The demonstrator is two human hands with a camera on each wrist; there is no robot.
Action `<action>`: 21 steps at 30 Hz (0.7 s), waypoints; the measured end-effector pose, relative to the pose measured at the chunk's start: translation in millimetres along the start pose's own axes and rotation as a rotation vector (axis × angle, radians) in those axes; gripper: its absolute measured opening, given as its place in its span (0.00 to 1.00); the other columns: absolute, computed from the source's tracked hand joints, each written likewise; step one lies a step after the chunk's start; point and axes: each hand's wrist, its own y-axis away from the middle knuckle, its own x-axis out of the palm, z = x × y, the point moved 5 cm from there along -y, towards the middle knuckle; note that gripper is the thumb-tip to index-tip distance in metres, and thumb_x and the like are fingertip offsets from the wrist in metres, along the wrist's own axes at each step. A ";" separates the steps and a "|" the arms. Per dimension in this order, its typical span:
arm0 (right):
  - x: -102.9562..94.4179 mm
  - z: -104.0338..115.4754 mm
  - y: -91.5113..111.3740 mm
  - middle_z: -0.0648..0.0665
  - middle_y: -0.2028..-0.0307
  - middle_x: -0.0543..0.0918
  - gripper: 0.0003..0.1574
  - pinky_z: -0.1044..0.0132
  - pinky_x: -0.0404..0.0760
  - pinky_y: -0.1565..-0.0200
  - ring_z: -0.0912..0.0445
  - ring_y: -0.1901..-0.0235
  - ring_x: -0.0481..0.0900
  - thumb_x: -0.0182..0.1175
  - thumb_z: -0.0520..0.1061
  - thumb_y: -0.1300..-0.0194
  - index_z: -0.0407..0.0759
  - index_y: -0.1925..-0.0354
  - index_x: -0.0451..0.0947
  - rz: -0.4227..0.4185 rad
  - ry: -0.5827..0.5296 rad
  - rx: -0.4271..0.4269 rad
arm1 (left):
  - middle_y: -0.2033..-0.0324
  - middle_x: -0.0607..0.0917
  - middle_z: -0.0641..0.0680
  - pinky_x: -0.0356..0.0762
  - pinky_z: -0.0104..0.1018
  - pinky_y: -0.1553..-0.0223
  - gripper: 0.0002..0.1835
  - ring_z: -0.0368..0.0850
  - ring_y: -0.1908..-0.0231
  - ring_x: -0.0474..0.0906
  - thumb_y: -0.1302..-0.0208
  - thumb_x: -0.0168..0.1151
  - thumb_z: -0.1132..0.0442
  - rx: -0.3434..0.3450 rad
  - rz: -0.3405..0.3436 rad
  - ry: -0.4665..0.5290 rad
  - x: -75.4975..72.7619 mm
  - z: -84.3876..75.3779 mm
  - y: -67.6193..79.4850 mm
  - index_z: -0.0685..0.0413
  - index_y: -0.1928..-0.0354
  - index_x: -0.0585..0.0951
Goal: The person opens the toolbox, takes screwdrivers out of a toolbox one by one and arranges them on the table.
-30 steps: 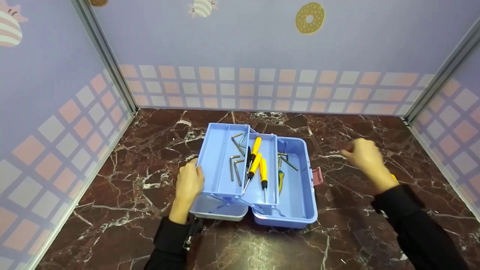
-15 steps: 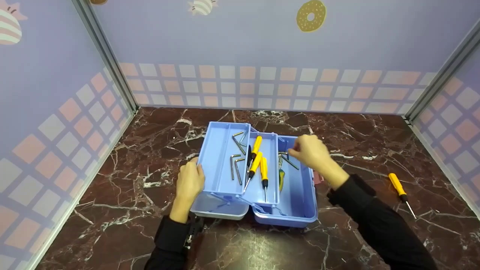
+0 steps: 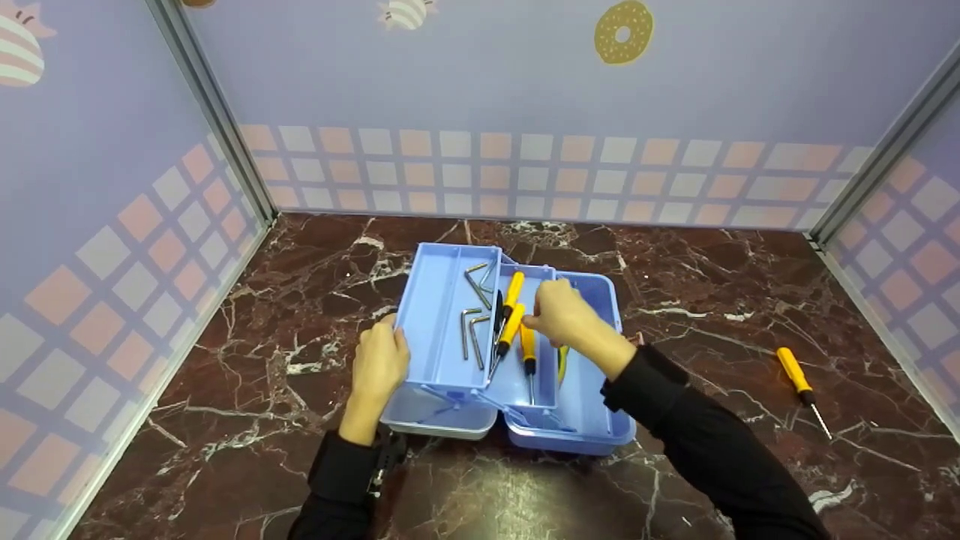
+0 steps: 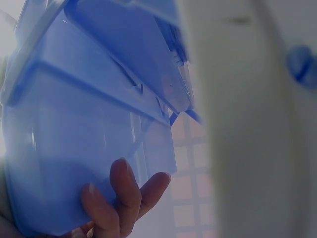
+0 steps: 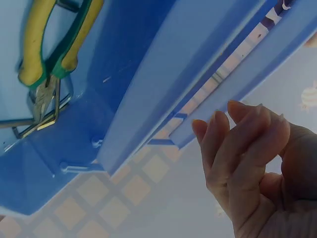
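A blue toolbox (image 3: 622,427) stands with its stepped trays spread out. My left hand (image 3: 381,364) holds the left edge of the upper tray (image 3: 424,315); its fingers (image 4: 124,188) lie against the tray's underside in the left wrist view. Over the middle tray (image 3: 547,390) is my right hand (image 3: 566,319), its fingers loosely bent and nothing held in the right wrist view (image 5: 247,163). Several yellow screwdrivers lie below it, among them one screwdriver (image 3: 529,349) partly covered by the hand. Hex keys (image 3: 476,341) rest in the upper tray.
Pliers (image 5: 54,59) with yellow-green handles lie in the toolbox's deep bottom, beside metal hex keys (image 5: 54,114). Another yellow screwdriver (image 3: 793,371) lies on the marbled table (image 3: 720,457), right of the toolbox. Patterned walls (image 3: 480,75) stand at the back and sides.
My right hand has moved left from beside the screwdriver on the table to over the toolbox's middle tray, uncovering that screwdriver. My left hand has stayed on the tray.
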 end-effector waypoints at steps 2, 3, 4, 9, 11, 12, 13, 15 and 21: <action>3.9 3.1 -1.6 0.44 0.93 0.75 0.18 0.64 0.77 0.76 0.57 0.94 0.73 0.59 0.44 0.47 0.36 0.88 0.76 0.008 0.017 0.009 | 0.63 0.79 0.70 0.73 0.55 0.70 0.14 0.66 0.66 0.77 0.38 0.47 0.69 -0.002 0.002 0.002 0.2 0.0 0.2 0.67 0.53 0.75; 6.1 3.7 -2.5 0.44 0.93 0.75 0.18 0.65 0.77 0.77 0.57 0.94 0.73 0.60 0.44 0.47 0.36 0.88 0.74 0.015 0.022 0.021 | 0.63 0.79 0.70 0.73 0.55 0.70 0.14 0.65 0.65 0.77 0.38 0.47 0.69 -0.004 0.002 0.001 0.2 -0.2 0.3 0.67 0.53 0.75; 8.2 4.0 -3.4 0.44 0.93 0.75 0.18 0.65 0.77 0.79 0.57 0.94 0.73 0.60 0.44 0.47 0.36 0.87 0.73 0.023 0.026 0.036 | 0.63 0.79 0.70 0.73 0.55 0.70 0.14 0.65 0.65 0.77 0.38 0.47 0.69 -0.006 0.003 0.000 0.0 -0.1 0.4 0.67 0.53 0.75; 17.3 2.1 -7.1 0.42 0.90 0.75 0.16 0.67 0.75 0.84 0.56 0.93 0.74 0.62 0.44 0.47 0.36 0.83 0.70 0.060 0.016 0.089 | 0.63 0.79 0.70 0.74 0.55 0.70 0.14 0.65 0.66 0.77 0.38 0.47 0.69 -0.004 0.000 0.003 -0.1 0.0 0.6 0.67 0.53 0.75; 19.6 1.1 -8.3 0.42 0.88 0.76 0.16 0.65 0.76 0.83 0.53 0.90 0.76 0.62 0.43 0.48 0.37 0.84 0.70 0.051 0.029 0.086 | 0.64 0.79 0.70 0.74 0.55 0.70 0.14 0.65 0.66 0.77 0.38 0.46 0.69 0.002 0.003 0.005 0.3 0.1 0.5 0.68 0.53 0.75; 20.5 0.6 -8.9 0.42 0.87 0.76 0.16 0.64 0.76 0.81 0.51 0.88 0.77 0.62 0.43 0.49 0.37 0.85 0.70 0.040 0.047 0.081 | 0.64 0.79 0.70 0.74 0.55 0.71 0.14 0.65 0.66 0.77 0.38 0.46 0.69 0.004 0.004 0.005 0.3 0.0 0.5 0.68 0.53 0.75; 21.3 0.2 -9.2 0.42 0.86 0.76 0.16 0.63 0.77 0.80 0.50 0.86 0.78 0.62 0.43 0.50 0.38 0.86 0.69 0.029 0.065 0.077 | 0.64 0.80 0.70 0.74 0.55 0.71 0.14 0.65 0.66 0.77 0.38 0.46 0.69 0.005 0.006 0.005 0.5 0.1 0.3 0.67 0.53 0.75; 22.5 -0.4 -9.7 0.42 0.85 0.75 0.16 0.61 0.77 0.78 0.49 0.83 0.78 0.63 0.43 0.51 0.39 0.86 0.68 0.001 0.102 0.066 | 0.64 0.79 0.70 0.73 0.55 0.70 0.14 0.65 0.65 0.77 0.38 0.46 0.69 0.003 0.010 0.001 0.7 0.4 0.2 0.67 0.53 0.75; 27.4 -2.2 -10.0 0.44 0.88 0.72 0.17 0.65 0.73 0.83 0.53 0.89 0.75 0.62 0.43 0.50 0.40 0.85 0.66 -0.022 0.109 0.076 | 0.61 0.78 0.71 0.73 0.56 0.69 0.16 0.67 0.64 0.76 0.38 0.46 0.68 -0.024 0.014 -0.013 0.5 2.0 -0.4 0.67 0.50 0.74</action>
